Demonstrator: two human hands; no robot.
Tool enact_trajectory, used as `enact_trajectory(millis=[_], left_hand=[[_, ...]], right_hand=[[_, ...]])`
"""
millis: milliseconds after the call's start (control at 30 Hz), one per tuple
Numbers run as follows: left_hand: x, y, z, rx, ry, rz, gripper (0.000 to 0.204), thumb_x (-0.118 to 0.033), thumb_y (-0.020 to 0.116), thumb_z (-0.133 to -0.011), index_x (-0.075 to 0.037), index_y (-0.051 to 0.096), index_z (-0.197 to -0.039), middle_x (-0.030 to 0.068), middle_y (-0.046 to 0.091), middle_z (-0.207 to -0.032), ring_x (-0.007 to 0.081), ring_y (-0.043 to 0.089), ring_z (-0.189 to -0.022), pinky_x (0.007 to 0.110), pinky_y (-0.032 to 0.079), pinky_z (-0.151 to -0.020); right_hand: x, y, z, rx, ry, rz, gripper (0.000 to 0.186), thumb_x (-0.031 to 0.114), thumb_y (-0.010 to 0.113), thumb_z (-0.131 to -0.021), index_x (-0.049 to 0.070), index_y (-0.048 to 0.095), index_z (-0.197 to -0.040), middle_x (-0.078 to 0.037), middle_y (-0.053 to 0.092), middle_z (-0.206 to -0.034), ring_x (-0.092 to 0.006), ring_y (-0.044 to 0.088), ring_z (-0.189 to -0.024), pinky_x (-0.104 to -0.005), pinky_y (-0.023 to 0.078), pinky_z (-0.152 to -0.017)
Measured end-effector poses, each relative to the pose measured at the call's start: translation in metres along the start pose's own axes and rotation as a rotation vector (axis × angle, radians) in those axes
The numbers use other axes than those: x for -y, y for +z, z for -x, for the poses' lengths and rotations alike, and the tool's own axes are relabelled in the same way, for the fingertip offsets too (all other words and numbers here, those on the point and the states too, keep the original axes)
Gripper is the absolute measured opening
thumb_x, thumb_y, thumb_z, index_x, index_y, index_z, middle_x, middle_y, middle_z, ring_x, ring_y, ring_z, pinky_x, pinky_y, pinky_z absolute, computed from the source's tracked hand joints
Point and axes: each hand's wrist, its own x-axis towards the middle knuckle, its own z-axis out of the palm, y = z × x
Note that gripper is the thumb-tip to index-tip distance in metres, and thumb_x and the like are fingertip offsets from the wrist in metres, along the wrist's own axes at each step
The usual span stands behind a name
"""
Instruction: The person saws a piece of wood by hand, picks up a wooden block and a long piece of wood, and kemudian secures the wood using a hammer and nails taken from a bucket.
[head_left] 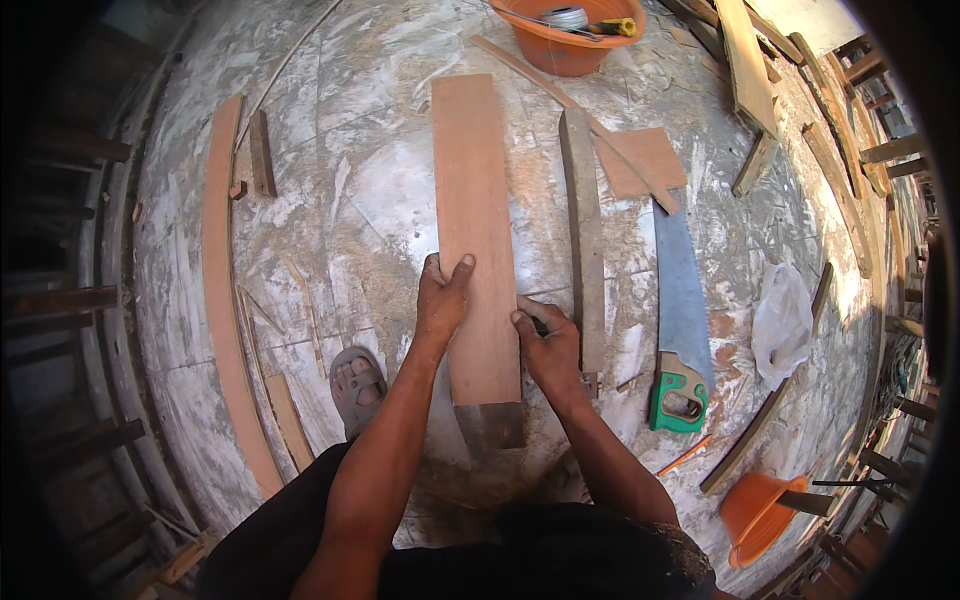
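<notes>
A long reddish-brown wooden board (470, 170) lies lengthwise before me. My left hand (443, 302) clasps its left edge, thumb on the top face and fingers curled beneath. At the right edge, a little nearer to me, my right hand (549, 342) is closed with thumb and forefinger against the board; its other fingertips are partly hidden. Under the board's near end a dark wood block (492, 426) sticks out. Just right of the board, a grey-brown wooden batten (583, 240) lies parallel to it, close to my right hand.
A handsaw (682, 290) with a green handle lies to the right, beside a flat wood piece (645, 165). Orange tubs stand at the far side (565, 50) and near right (757, 520). A plastic bag (782, 325) and scrap timber lie rightward; a long plank (222, 270) lies left.
</notes>
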Motion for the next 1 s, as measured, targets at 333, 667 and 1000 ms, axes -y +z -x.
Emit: enact_trajectory(millis=[333,667,1000], left_hand=[[0.006,-0.001,-0.001,-0.022,0.064,0.063,0.036,-0.021,0.069,-0.101,0.004,0.053,-0.120,0.0150,0.068,-0.109,0.0165,0.065,-0.095,0.031,0.054,-0.083],[-0.006,-0.014,-0.010,-0.026,-0.097,0.028,0.043,-0.026,0.072,-0.093,0.005,0.063,-0.122,0.0143,0.072,-0.105,0.0198,0.070,-0.087,0.032,0.057,-0.077],[-0.006,-0.024,-0.001,0.082,-0.281,0.287,0.041,-0.026,0.066,-0.091,0.001,0.065,-0.122,0.0114,0.069,-0.109,0.0241,0.067,-0.097,0.037,0.055,-0.089]], right_hand=[[0.002,0.005,0.001,0.009,0.051,-0.037,0.033,0.013,0.071,-0.096,-0.001,0.071,-0.126,-0.020,0.071,-0.116,-0.0261,0.068,-0.109,-0.0349,0.050,-0.099],[-0.003,0.022,-0.023,0.070,-0.069,0.133,0.050,0.024,0.073,-0.096,-0.004,0.063,-0.137,-0.023,0.064,-0.132,-0.0310,0.062,-0.122,-0.0385,0.046,-0.108],[0.007,0.038,0.020,-0.122,-0.339,0.124,0.070,0.019,0.082,-0.088,-0.008,0.050,-0.144,-0.029,0.057,-0.141,-0.0369,0.056,-0.134,-0.0416,0.042,-0.114]])
